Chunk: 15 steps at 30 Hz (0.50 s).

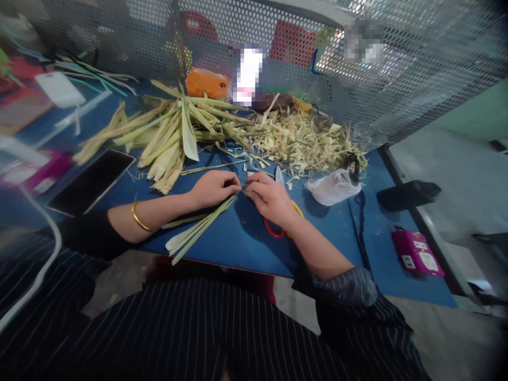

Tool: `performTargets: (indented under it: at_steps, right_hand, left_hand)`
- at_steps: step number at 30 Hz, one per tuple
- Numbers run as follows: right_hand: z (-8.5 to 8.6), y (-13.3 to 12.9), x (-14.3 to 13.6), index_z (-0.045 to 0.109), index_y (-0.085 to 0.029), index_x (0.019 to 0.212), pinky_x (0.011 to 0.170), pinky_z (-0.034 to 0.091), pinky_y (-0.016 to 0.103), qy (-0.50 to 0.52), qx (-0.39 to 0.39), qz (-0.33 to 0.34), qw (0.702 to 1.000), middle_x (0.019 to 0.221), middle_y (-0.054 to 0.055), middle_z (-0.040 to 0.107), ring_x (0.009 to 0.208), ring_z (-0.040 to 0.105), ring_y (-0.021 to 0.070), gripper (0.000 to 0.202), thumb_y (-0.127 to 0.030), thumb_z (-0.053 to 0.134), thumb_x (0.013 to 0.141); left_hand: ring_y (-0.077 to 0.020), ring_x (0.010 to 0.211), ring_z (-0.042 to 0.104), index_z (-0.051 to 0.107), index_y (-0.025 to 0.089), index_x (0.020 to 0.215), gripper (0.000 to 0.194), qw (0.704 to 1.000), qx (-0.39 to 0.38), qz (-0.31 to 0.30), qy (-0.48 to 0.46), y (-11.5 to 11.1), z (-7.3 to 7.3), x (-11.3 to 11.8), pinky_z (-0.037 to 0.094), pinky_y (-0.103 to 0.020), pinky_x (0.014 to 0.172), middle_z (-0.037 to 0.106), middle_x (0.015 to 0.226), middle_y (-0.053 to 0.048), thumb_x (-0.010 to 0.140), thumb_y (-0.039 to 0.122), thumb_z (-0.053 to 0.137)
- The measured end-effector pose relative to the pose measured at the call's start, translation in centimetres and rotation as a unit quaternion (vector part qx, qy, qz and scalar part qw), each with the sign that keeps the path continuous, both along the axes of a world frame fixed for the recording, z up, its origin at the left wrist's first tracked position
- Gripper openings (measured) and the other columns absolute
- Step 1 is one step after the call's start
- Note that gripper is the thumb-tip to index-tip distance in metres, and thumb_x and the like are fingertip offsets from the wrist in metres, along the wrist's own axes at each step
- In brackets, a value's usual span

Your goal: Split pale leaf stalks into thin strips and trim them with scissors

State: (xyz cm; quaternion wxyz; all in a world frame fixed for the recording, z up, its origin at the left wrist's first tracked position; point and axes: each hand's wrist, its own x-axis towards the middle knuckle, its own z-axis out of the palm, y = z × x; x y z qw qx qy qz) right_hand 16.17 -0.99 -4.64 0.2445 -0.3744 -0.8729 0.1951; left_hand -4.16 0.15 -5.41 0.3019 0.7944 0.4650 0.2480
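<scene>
My left hand (217, 188) is closed in a pinch around the top of a bundle of pale green dried leaf strips (202, 230). The strips fan down and to the left, past the table's front edge. Close by, my right hand (268, 197) is closed with its fingertips together at the tip of the bundle. Something small and dark lies between the fingertips, too small to name. Scissors (273, 228) with red and yellow handles lie partly hidden under my right hand, their blade pointing away. A thin strip (212, 167) rests on the table just beyond my left hand.
Beyond my hands lie long dried leaves (166, 143) and a heap of shredded trimmings (304, 140). A white thread bundle (335, 188), a black pouch (408, 194) and a purple box (416, 251) are on the right. A dark phone (92, 181) lies left. A perforated metal screen (254, 26) borders the back.
</scene>
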Motion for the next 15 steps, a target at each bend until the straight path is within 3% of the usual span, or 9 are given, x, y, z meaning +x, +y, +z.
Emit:
performTargets:
  at_steps: [7,12,15]
  right_hand:
    - [-0.43,0.33,-0.03,0.063,-0.019,0.082,0.083,0.046,0.030,-0.013,-0.038,0.045,0.998,0.101,0.008,0.065,0.093,0.060,0.0168,0.022,-0.011,0.043,0.088]
    - [-0.30,0.33,-0.01,0.062,-0.017,0.079,0.077,0.045,0.028,-0.027,-0.026,0.041,0.998,0.093,0.007,0.065,0.085,0.059,0.0155,0.023,-0.011,0.043,0.088]
    - [-0.18,0.24,-0.05,0.062,-0.017,0.077,0.074,0.044,0.028,-0.034,-0.024,0.038,0.998,0.094,0.007,0.064,0.084,0.059,0.0153,0.021,-0.012,0.044,0.089]
  left_hand:
    - [-0.0145,0.072,0.057,0.067,0.017,0.080,0.015,0.999,-0.006,0.012,-0.046,0.31,-0.29,-0.04,0.042,-0.027,0.068,0.067,0.079,-0.003,0.081,0.030,0.058]
    - [-0.0104,0.054,0.054,0.064,0.015,0.082,0.018,0.981,-0.137,-0.016,-0.138,0.40,-0.50,0.03,0.041,-0.023,0.053,0.062,0.064,-0.001,0.084,0.032,0.059]
    - [-0.0096,0.051,0.057,0.061,0.015,0.085,0.016,0.962,-0.202,-0.024,-0.181,0.49,-0.50,0.16,0.041,-0.021,0.047,0.065,0.069,-0.004,0.086,0.031,0.057]
